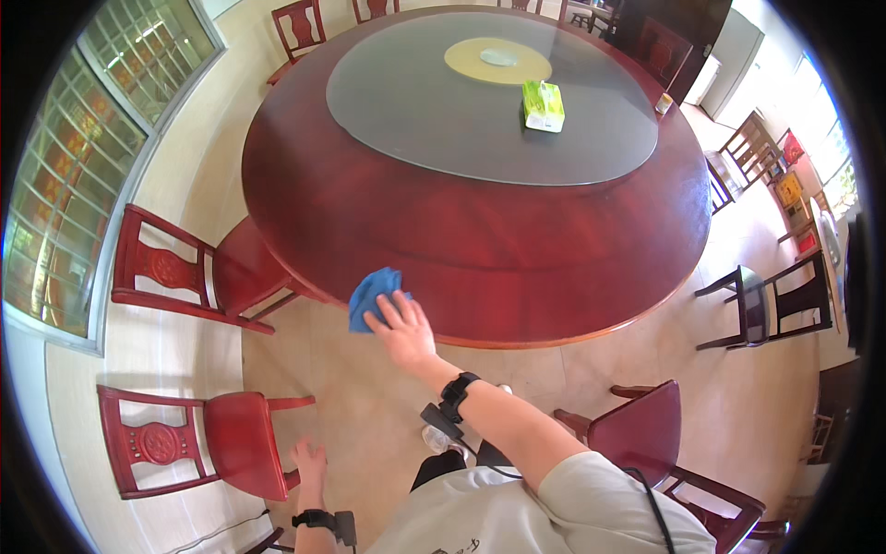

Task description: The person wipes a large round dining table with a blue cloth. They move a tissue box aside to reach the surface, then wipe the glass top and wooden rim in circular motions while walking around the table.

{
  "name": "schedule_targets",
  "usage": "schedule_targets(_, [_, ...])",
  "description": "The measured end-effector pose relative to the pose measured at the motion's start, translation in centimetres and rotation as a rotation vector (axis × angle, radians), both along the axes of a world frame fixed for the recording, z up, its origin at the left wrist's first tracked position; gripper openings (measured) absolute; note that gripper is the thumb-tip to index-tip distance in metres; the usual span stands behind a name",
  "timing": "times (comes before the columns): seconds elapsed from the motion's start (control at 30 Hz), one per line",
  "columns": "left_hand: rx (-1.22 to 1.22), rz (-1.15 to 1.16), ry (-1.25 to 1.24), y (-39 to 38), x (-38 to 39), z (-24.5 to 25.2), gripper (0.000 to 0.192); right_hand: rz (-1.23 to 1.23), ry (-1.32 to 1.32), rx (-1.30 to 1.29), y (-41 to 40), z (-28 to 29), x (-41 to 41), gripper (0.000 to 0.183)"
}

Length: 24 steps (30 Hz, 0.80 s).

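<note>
A crumpled blue cloth lies at the near left edge of a large round red-brown wooden table. My right hand presses on it with spread fingers, and part of the cloth shows beyond the fingertips. My left hand hangs low beside the seat of a red wooden chair, its fingers apart and nothing in it. Whether it touches the chair, I cannot tell. A grey glass turntable covers the table's middle and carries a green tissue pack.
Another red carved chair stands by the table's left side. To my right is a red-brown chair, with a black chair farther out. A small jar sits near the table's far right rim. A barred window fills the left wall.
</note>
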<state>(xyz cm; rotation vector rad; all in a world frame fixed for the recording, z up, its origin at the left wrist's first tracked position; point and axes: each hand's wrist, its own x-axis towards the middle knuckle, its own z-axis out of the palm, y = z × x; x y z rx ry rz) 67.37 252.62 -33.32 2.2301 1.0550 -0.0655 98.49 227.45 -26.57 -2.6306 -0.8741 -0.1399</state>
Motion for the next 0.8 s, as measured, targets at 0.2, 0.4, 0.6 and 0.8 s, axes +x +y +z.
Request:
schedule_targets(0.2, [-0.041, 0.064, 0.055, -1.6, 0.8, -0.1, 0.049, -0.058, -0.194, 0.187, -6.1, 0.2, 6.5, 0.037])
schedule_targets(0.4, [0.089, -0.052, 0.056, -2.9, 1.6, -2.2, 0.050, -0.451, -0.448, -0.074, -25.7, 0.6, 16.3, 0.027])
schedule_targets(0.6, [0.178, -0.060, 0.158, -4.0, -0.4, -3.0, 0.045, -0.935, -0.239, -0.176, -43.2, -0.1, 23.0, 0.033])
schedule_targets(0.8, [0.117, 0.078, 0.078, -6.5, -2.7, -1.6, 0.040, -0.746, -0.247, -0.129, -31.7, -2.1, 24.4, 0.037])
